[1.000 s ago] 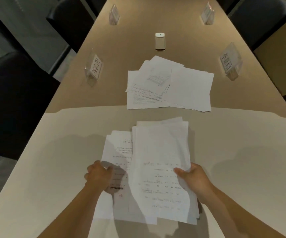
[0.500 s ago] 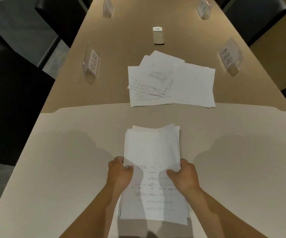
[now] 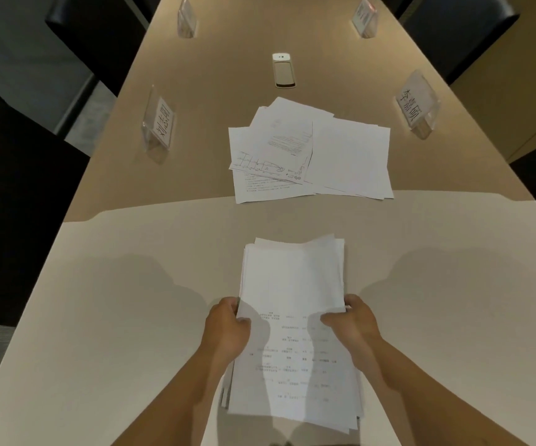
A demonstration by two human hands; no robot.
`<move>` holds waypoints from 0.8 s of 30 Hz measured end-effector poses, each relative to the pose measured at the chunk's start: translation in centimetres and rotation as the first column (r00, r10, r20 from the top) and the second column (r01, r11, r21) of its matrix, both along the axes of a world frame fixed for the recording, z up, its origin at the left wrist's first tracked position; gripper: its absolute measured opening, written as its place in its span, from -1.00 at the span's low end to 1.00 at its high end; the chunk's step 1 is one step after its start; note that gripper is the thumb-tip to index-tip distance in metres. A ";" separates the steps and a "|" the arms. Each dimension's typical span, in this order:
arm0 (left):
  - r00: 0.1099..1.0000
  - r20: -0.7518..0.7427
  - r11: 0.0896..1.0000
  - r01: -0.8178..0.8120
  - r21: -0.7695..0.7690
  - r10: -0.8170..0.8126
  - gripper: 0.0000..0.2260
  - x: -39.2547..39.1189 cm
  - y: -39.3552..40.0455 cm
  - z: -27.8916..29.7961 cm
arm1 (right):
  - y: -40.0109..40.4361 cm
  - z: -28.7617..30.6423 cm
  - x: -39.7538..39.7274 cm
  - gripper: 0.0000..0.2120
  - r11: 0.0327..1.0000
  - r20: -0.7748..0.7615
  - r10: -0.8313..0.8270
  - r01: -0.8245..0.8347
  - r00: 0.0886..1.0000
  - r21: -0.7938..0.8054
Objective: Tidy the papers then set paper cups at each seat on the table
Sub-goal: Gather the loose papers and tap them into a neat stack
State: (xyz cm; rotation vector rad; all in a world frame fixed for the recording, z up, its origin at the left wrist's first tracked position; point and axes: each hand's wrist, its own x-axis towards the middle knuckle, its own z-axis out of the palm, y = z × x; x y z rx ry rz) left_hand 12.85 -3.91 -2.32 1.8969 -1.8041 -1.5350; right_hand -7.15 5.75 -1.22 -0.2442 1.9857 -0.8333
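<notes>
I hold a stack of white printed papers [image 3: 292, 300] just above the near end of the long table [image 3: 115, 300]. My left hand [image 3: 228, 329] grips its left edge and my right hand [image 3: 352, 323] grips its right edge, thumbs on top. The sheets are roughly squared, with a few corners sticking out at the far end. Farther along the table lies a second, loose pile of papers [image 3: 311, 149], fanned out and overlapping. No paper cups are in view.
Clear name stands sit near the table's sides: at the left [image 3: 160, 127], the right [image 3: 418, 104], the far left [image 3: 186, 19] and the far right [image 3: 364, 16]. A small white device [image 3: 283, 70] lies on the centre line. Dark chairs [image 3: 453, 30] flank the table.
A second ago the papers lay in two offset batches, one under each hand. My hands have pushed them together into a single stack, now held at both side edges.
</notes>
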 end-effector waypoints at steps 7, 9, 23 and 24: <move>0.985 -0.138 0.992 -0.095 0.086 0.106 -0.75 -0.9 0.0 1.6 | 1.0 1.6 -0.7 -0.81 0.976 -0.060 0.030 -0.042 0.998 -0.213; 0.947 -0.261 0.976 -0.145 0.164 0.185 -0.51 -1.0 -0.8 2.8 | 1.1 2.3 -1.3 -0.78 0.968 -0.027 0.040 -0.046 0.999 -0.248; 0.765 -0.623 0.951 -0.289 -0.107 0.162 -0.91 -5.5 -4.2 10.3 | -1.9 10.0 -3.8 -0.66 0.783 -0.127 -0.054 -0.037 0.990 -0.621; 0.754 -0.639 0.946 -0.298 -0.124 0.154 -0.89 -5.8 -4.1 10.5 | -2.0 10.3 -4.0 -0.67 0.767 -0.133 -0.070 -0.032 0.989 -0.641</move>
